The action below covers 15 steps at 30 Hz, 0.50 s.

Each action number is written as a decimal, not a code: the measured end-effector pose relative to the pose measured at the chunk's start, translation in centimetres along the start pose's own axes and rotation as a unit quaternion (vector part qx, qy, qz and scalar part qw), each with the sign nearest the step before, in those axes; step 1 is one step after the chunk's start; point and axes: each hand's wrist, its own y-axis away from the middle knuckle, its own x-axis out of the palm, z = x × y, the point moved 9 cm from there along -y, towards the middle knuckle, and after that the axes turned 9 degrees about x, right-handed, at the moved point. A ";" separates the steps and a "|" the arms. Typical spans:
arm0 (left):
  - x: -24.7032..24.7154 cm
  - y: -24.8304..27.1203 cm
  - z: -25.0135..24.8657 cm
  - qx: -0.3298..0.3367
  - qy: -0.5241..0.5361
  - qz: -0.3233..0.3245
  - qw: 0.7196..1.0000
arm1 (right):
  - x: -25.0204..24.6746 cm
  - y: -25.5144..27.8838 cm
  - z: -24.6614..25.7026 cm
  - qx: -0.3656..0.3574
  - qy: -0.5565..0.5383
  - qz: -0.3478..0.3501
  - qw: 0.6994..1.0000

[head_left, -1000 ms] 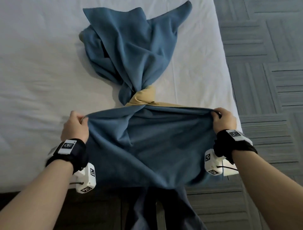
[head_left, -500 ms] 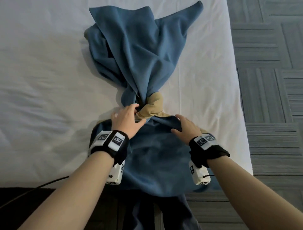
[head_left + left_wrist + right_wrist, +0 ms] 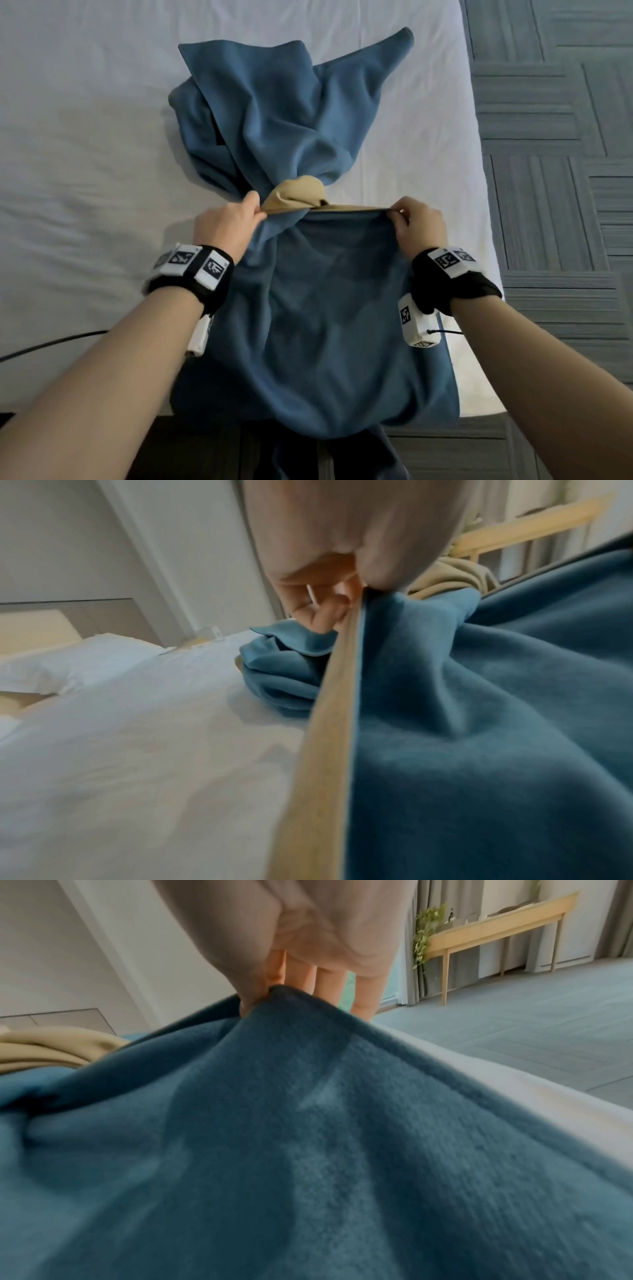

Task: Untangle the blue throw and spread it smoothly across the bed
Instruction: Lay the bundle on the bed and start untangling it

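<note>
Blue throw [image 3: 301,137] sits mid-frame on the bed [image 3: 85,154], near the bed's right edge: twisted at a waist in the centre of the head view, upper half a crumpled fan toward the top, lower half draped over the near edge at bottom centre. Tan underside [image 3: 298,195] pokes out at the knot. Left hand [image 3: 226,222] pinches the tan-backed hem just left of the knot, thumb on top; the left wrist view shows fingers [image 3: 322,615] curled behind the tan strip. Right hand [image 3: 418,222] pinches the same hem at centre right, edge drawn taut between the two hands; the right wrist view shows thumb and fingers [image 3: 274,969] clamped on the blue fold. Change: half a second ago both hands lay flat and close together on the cloth at the knot; a second ago they held the hem wide apart. Now they have re-gripped with a narrower span, the left right up against the twist. Reads as working the knot, not spreading yet. Judgement: task early, twist still in, upper half bunched. Next likely needs the hem rotated or pulled through to undo the waist; pulling straight could tighten it. Grey patterned floor [image 3: 548,137] on the right, black cable [image 3: 51,346] at lower left.
</note>
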 end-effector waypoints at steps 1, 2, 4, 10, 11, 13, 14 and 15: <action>-0.8 -0.5 0.1 0.006 0.010 -0.013 1.000 | -0.6 -0.4 0.1 -0.004 -0.005 -0.009 1.000; -1.2 -0.9 0.2 0.015 0.013 -0.020 1.000 | -0.9 -0.7 0.0 -0.005 -0.006 -0.012 1.000; -1.0 -0.9 0.1 0.031 0.010 -0.014 0.999 | -0.4 -0.6 -0.9 0.008 0.004 0.005 1.000; 4.8 3.3 4.1 -0.079 0.116 0.024 0.990 | 5.0 1.6 -6.9 0.111 0.001 0.112 0.987; 6.4 4.5 4.8 -0.107 0.167 0.050 0.979 | 5.8 2.4 -8.3 0.135 -0.019 0.133 0.982; 9.3 7.5 6.2 -0.175 0.258 0.088 0.946 | 6.8 4.3 -10.5 0.162 -0.051 0.159 0.973; 10.3 9.1 6.8 -0.205 0.288 0.096 0.931 | 6.8 5.2 -11.3 0.159 -0.058 0.153 0.974; 11.1 10.7 7.2 -0.225 0.311 0.104 0.917 | 6.6 6.1 -11.9 0.148 -0.058 0.138 0.978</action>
